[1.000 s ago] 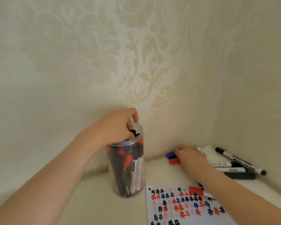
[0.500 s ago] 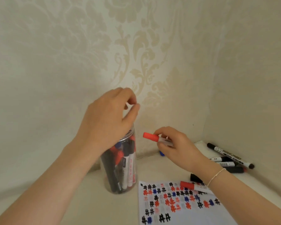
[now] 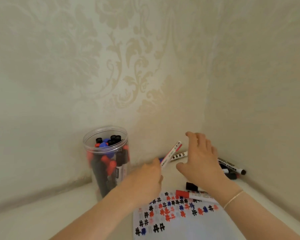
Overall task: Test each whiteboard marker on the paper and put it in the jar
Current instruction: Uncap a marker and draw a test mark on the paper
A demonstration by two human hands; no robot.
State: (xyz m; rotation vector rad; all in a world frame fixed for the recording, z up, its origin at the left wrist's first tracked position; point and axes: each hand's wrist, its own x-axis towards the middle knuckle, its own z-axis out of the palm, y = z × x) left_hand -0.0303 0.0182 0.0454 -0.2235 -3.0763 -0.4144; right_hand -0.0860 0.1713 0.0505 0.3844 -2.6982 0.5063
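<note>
A clear plastic jar [image 3: 106,154] stands against the wall, holding several black, red and blue markers. My left hand [image 3: 145,181] is just right of the jar and grips one end of a red whiteboard marker [image 3: 172,153]; its white barrel sticks up and to the right. My right hand [image 3: 202,160] hovers beside that marker with fingers spread and holds nothing. The test paper [image 3: 173,220], covered in black, red and blue hash marks, lies below both hands. A second red marker [image 3: 192,195] lies across the paper's top edge.
Several more markers [image 3: 231,166] lie in the right corner behind my right hand. A black-ended marker [image 3: 191,186] lies just above the paper, and a blue one [image 3: 161,159] sits near the wall. Patterned walls close off the back and the right.
My left hand left the jar mouth and dropped to the right, and it now has the red marker. My right hand let go of that marker and opened.
</note>
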